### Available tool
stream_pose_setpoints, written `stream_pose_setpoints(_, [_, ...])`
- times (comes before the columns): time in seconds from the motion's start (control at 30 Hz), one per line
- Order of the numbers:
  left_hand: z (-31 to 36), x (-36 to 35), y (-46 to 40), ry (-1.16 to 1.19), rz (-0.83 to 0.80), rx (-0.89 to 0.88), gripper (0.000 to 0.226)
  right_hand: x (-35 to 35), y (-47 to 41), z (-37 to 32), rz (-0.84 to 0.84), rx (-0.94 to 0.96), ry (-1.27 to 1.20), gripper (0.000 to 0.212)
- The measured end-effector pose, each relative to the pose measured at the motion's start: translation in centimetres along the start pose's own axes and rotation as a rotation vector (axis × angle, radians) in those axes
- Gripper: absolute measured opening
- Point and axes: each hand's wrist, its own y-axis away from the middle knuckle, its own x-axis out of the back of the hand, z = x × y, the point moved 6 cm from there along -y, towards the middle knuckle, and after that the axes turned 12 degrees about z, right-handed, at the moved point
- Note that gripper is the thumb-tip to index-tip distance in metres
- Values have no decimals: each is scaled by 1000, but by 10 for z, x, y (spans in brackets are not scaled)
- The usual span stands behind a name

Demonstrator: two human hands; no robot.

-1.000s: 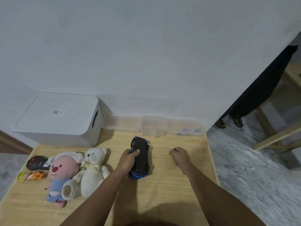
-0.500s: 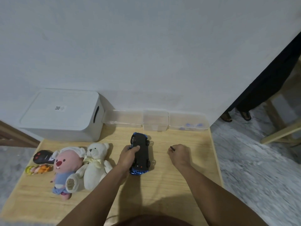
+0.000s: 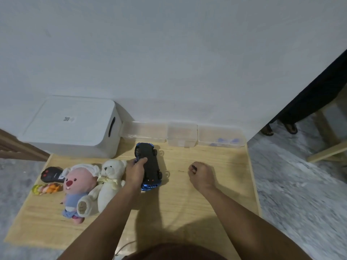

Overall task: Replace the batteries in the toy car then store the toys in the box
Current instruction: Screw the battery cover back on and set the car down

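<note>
The blue toy car (image 3: 150, 164) lies upside down on the wooden table (image 3: 178, 207), its black underside up. My left hand (image 3: 135, 172) grips its left side. My right hand (image 3: 202, 174), to the right of the car, pinches a small dark object (image 3: 193, 167) in curled fingers just above the table. A white lidded box (image 3: 73, 126) stands at the back left. A white teddy bear (image 3: 109, 182), a pink plush (image 3: 78, 188), a black remote control (image 3: 51, 174) and a small orange-yellow toy (image 3: 46, 188) lie on the left.
Three clear plastic containers (image 3: 182, 135) line the wall behind the car; the right one (image 3: 221, 138) holds small blue items. The table's right edge drops to a marble floor (image 3: 293, 194). A person's feet (image 3: 279, 128) stand at the far right beside wooden furniture legs.
The view has shifted slightly. My right hand has stayed right of the car with its small dark object; my left hand keeps its grip on the car.
</note>
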Motion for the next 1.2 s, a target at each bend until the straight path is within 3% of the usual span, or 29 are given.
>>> stream_pose_setpoints(0.17, [12,12,-7,-76,7,-35,32,-16,-2,-15,-107,73,-66,11])
stream_pose_setpoints(0.4, [24,21,-7,-91,39,-58,30,-31,-4,-26,-166,144,-67,18])
stream_pose_setpoints(0.63, [21,19,-1,-54,26,-46,30,-19,-13,-9,-82,-45,-187,18])
stream_pose_setpoints(0.8, [18,12,13,-73,5,-60,33,-17,-13,-1,-95,-43,-194,13])
stream_pose_setpoints(1.0, [17,3,34,-129,-1,-107,22,-15,-10,-17,-59,164,-56,14])
stream_pose_setpoints(1.2, [8,1,40,-123,2,-90,29,-14,-5,-30,-69,445,161,24])
